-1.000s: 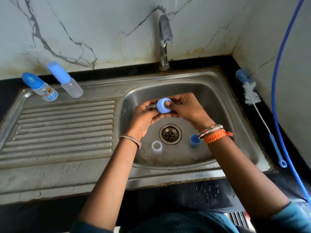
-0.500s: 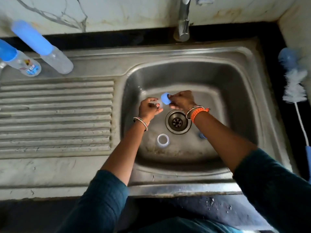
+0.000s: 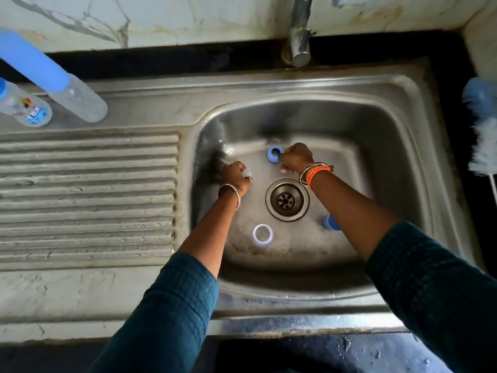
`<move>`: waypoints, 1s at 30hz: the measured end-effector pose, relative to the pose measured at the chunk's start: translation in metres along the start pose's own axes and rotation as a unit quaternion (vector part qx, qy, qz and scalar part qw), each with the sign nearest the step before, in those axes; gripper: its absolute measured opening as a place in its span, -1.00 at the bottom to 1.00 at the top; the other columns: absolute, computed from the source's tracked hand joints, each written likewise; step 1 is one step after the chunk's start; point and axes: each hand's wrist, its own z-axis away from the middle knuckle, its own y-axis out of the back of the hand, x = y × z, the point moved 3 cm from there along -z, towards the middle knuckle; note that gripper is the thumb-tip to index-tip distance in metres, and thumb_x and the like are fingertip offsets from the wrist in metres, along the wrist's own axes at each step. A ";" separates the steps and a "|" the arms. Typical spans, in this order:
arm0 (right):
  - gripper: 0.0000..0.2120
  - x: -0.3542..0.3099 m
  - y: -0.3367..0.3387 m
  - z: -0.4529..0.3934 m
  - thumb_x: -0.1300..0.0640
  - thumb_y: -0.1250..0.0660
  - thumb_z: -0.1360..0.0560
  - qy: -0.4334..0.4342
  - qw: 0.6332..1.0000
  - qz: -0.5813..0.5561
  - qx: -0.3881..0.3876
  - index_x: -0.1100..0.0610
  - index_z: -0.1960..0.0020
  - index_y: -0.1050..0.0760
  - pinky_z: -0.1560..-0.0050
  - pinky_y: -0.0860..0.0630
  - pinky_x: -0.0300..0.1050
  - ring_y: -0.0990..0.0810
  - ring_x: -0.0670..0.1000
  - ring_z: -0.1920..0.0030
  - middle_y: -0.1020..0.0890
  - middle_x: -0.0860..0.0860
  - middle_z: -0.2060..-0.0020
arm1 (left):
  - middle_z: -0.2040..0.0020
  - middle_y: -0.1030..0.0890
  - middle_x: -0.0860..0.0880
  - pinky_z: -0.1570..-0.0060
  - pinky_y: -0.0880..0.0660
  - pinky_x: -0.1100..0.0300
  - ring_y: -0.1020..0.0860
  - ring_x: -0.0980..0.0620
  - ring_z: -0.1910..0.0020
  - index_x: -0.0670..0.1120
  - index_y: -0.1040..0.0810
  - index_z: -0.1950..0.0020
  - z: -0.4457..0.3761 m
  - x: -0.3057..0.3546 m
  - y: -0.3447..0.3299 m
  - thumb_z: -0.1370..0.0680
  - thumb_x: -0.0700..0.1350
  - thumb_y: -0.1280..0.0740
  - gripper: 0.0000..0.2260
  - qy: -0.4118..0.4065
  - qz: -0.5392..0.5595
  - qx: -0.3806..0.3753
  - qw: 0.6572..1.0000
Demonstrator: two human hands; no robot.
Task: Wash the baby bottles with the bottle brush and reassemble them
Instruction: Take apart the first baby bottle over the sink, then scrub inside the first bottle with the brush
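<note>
Both hands are low inside the steel sink [image 3: 398, 135]. My right hand [image 3: 295, 158] pinches a blue screw ring [image 3: 274, 154] near the basin's back. My left hand [image 3: 235, 175] holds a small clear teat [image 3: 247, 173] to the left of the drain. A clear bottle [image 3: 262, 234] stands mouth-up on the basin floor, and a blue cap [image 3: 330, 222] lies partly behind my right forearm. Two capped baby bottles [image 3: 78, 99] [image 3: 25, 110] stand on the drainboard at the back left. The bottle brush [image 3: 484, 146] lies on the counter at the right edge.
The tap [image 3: 300, 36] rises from the back wall above the basin, with no water running. The drain [image 3: 287, 199] sits in the basin's middle. The ribbed drainboard [image 3: 88, 197] stretches left of the basin. A wet dark counter edge [image 3: 349, 351] runs along the front.
The ring and teat, held together a second ago, are now apart. Both hands have dropped lower into the basin and spread sideways. The camera has tilted to look more steeply down.
</note>
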 end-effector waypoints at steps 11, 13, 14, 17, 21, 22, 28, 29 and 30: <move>-0.46 0.023 -0.009 0.112 0.11 -0.43 -0.42 0.301 0.864 0.337 -0.221 0.10 -0.36 -0.38 -0.09 -0.46 -0.09 -0.54 0.10 -0.05 -0.56 0.10 -0.03 | 0.17 -0.47 -0.08 0.33 -0.55 0.12 -0.50 -0.05 0.30 -0.09 -0.49 0.10 0.041 0.025 0.033 -0.44 -0.39 -0.22 -0.79 0.009 0.110 -0.032 0.993; -0.15 0.034 -0.023 0.125 -0.09 -0.48 -0.39 0.293 0.810 0.424 -0.278 0.06 -0.52 -0.11 -0.23 -0.41 0.00 -0.45 0.15 -0.24 -0.44 0.15 -0.25 | 0.22 -0.49 -0.07 0.45 -0.51 0.23 -0.46 0.05 0.36 -0.04 -0.45 0.19 0.054 0.024 0.035 -0.49 -0.36 -0.20 -0.78 0.039 0.189 -0.063 0.979; -0.07 0.039 -0.030 0.130 -0.14 -0.49 -0.35 0.286 0.799 0.440 -0.294 0.04 -0.54 -0.05 -0.26 -0.40 0.03 -0.42 0.16 -0.28 -0.40 0.16 -0.30 | 0.24 -0.51 -0.06 0.45 -0.51 0.24 -0.47 0.06 0.36 -0.04 -0.44 0.19 0.060 0.023 0.035 -0.51 -0.35 -0.21 -0.78 0.056 0.220 -0.085 0.970; -0.26 0.041 -0.044 0.141 -0.12 -0.51 -0.34 0.301 0.803 0.420 -0.298 0.07 -0.41 -0.33 -0.18 -0.46 -0.02 -0.49 0.14 -0.20 -0.51 0.13 -0.22 | 0.27 -0.54 -0.06 0.37 -0.52 0.21 -0.49 0.05 0.34 -0.06 -0.46 0.16 0.074 0.021 0.038 -0.54 -0.31 -0.23 -0.83 0.089 0.260 -0.112 0.955; -0.63 0.035 -0.035 0.147 0.03 -0.48 -0.36 0.333 0.845 0.353 -0.224 0.15 -0.11 -0.56 0.02 -0.51 -0.09 -0.60 0.10 -0.02 -0.66 0.10 0.00 | 0.23 -0.55 -0.07 0.41 -0.52 0.25 -0.48 0.06 0.34 -0.06 -0.48 0.18 0.090 0.018 0.039 -0.56 -0.19 -0.28 -0.88 0.106 0.281 -0.115 0.947; -0.64 0.032 -0.027 0.147 0.02 -0.47 -0.36 0.342 0.854 0.343 -0.189 0.14 -0.09 -0.57 0.04 -0.50 -0.11 -0.61 0.10 0.00 -0.67 0.09 0.02 | 0.18 -0.56 -0.08 0.38 -0.50 0.24 -0.47 0.05 0.34 -0.06 -0.49 0.18 0.095 0.019 0.038 -0.57 -0.15 -0.28 -0.88 0.108 0.274 -0.112 0.949; -0.53 0.011 0.044 0.164 0.05 -0.45 -0.37 0.330 0.928 0.174 0.027 0.14 -0.24 -0.50 -0.10 -0.53 0.05 -0.60 0.15 -0.02 -0.64 0.14 -0.03 | -0.06 -0.40 -0.08 -0.01 -0.38 0.01 -0.42 -0.08 -0.04 -0.10 -0.41 -0.26 0.129 0.031 0.037 -0.46 0.25 -0.26 -0.47 0.191 0.292 -0.082 0.934; -0.54 0.007 0.054 0.172 0.09 -0.45 -0.37 0.332 0.931 0.143 0.045 0.15 -0.24 -0.49 -0.10 -0.53 0.05 -0.60 0.14 -0.02 -0.64 0.13 -0.04 | -0.11 -0.40 -0.12 -0.07 -0.41 -0.09 -0.44 -0.12 -0.13 -0.08 -0.36 -0.30 0.138 0.038 0.034 -0.45 0.28 -0.26 -0.42 0.211 0.337 -0.137 0.907; -0.57 0.003 0.063 0.181 0.13 -0.45 -0.37 0.338 0.933 0.115 0.054 0.14 -0.22 -0.49 -0.08 -0.54 0.04 -0.60 0.12 -0.02 -0.63 0.11 -0.05 | -0.15 -0.42 -0.18 -0.09 -0.42 -0.17 -0.45 -0.18 -0.18 -0.09 -0.34 -0.31 0.144 0.047 0.029 -0.45 0.28 -0.27 -0.41 0.220 0.398 -0.188 0.871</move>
